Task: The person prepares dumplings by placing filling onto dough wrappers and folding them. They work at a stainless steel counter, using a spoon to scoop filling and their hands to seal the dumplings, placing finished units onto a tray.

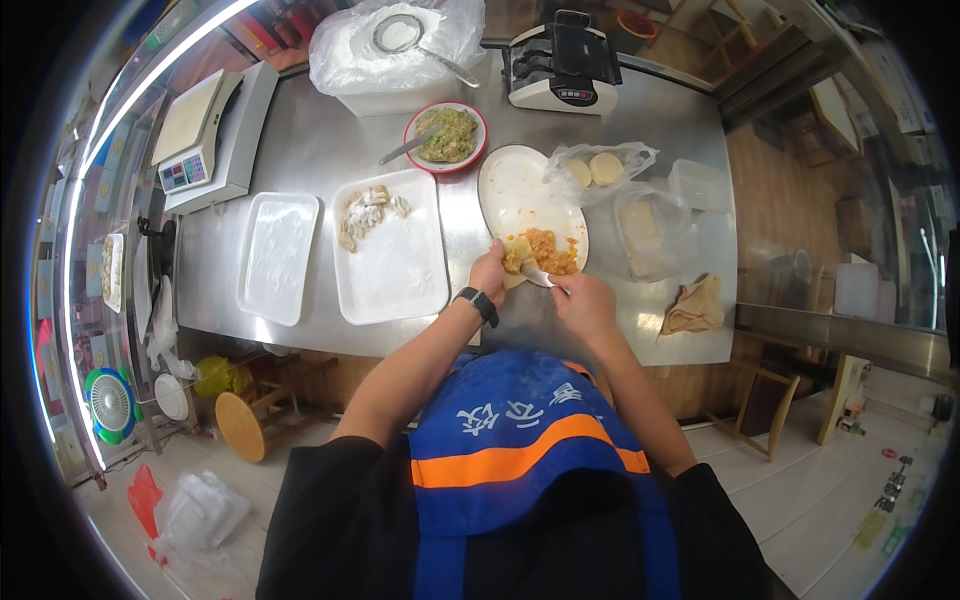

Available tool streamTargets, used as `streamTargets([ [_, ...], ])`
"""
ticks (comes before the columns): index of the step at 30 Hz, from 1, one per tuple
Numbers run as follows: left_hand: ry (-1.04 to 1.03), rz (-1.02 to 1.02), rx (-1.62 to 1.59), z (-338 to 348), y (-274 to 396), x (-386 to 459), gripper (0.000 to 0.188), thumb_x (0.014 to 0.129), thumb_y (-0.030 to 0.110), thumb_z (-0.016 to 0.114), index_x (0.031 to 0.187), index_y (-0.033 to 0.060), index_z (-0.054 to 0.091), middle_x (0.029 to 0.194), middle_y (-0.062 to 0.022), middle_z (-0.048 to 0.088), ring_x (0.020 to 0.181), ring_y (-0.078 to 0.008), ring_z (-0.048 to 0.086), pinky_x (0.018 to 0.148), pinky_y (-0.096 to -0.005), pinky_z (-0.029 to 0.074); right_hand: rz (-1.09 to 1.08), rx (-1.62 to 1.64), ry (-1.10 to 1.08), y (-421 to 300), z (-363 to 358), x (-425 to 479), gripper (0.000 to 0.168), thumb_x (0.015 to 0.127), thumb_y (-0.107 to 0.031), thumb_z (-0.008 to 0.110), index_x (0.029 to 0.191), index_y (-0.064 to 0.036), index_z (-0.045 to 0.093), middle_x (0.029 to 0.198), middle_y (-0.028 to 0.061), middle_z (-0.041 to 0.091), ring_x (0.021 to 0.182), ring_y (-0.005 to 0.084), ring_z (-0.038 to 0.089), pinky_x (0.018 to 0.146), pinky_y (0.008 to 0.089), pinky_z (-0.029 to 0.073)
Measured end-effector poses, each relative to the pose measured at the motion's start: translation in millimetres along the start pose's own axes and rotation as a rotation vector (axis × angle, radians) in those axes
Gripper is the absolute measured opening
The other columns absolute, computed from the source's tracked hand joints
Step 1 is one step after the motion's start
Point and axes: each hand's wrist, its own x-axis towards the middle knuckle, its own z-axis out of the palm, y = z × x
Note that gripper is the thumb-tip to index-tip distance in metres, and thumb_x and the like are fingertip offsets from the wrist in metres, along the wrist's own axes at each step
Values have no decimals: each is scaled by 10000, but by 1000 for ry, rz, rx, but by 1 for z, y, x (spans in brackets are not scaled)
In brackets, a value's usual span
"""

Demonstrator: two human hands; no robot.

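Observation:
My left hand [490, 271], with a black watch on its wrist, holds a pale dough wrapper [517, 244] over the near rim of a white oval plate [517, 180]. Some orange filling shows on the wrapper. In my right hand [589, 304] is the handle of a flat filling spatula [537, 275], its blade at the wrapper. A heap of orange minced filling [553, 253] lies on the plate just beyond. Left of the plate, a white tray [391, 289] carries several floury dumplings [366, 214] in its far corner.
Beyond sits a red-rimmed bowl of green filling [448, 135]. Plastic bags with round wrappers [606, 169] and a pale block [640, 229] lie right, near a cloth [694, 306]. A second tray [279, 259], scale [195, 139], flour tub [375, 97] and bill counter [562, 71] surround the work.

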Motion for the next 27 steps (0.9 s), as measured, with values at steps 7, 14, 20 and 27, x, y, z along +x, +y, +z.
streamTargets([
  [7, -23, -29, -95, 15, 22, -5, 478, 1021, 337, 314, 1302, -39, 407, 1269, -153, 522, 1139, -271, 542, 973, -399, 463, 105, 138, 62, 91, 26, -8, 255, 806, -194, 653, 1046, -119, 700, 895, 135, 682, 786, 285, 645, 693, 362, 496],
  [14, -37, -38, -103, 18, 20, -8, 457, 1021, 327, 318, 1286, -32, 418, 1250, -151, 530, 1115, -271, 554, 964, -406, 469, 260, 561, -5, 44, -28, -21, 243, 841, -175, 647, 1051, -59, 687, 804, 123, 686, 656, 168, 615, 635, 283, 480],
  [20, 3, -75, -35, 30, 10, -8, 466, 1020, 338, 318, 1269, -41, 428, 1221, -145, 545, 1096, -272, 563, 942, -403, 476, 54, 376, 44, 12, 2, -3, 226, 843, -171, 645, 1030, -52, 687, 790, 132, 682, 647, 169, 620, 629, 288, 484],
  [27, -20, -36, -47, 24, 7, -3, 456, 1023, 328, 305, 1267, -36, 432, 1218, -146, 547, 1073, -266, 570, 919, -393, 476, 171, 494, 11, 10, -8, -4, 220, 845, -193, 627, 1014, -67, 693, 823, 158, 676, 686, 237, 652, 636, 323, 494],
])
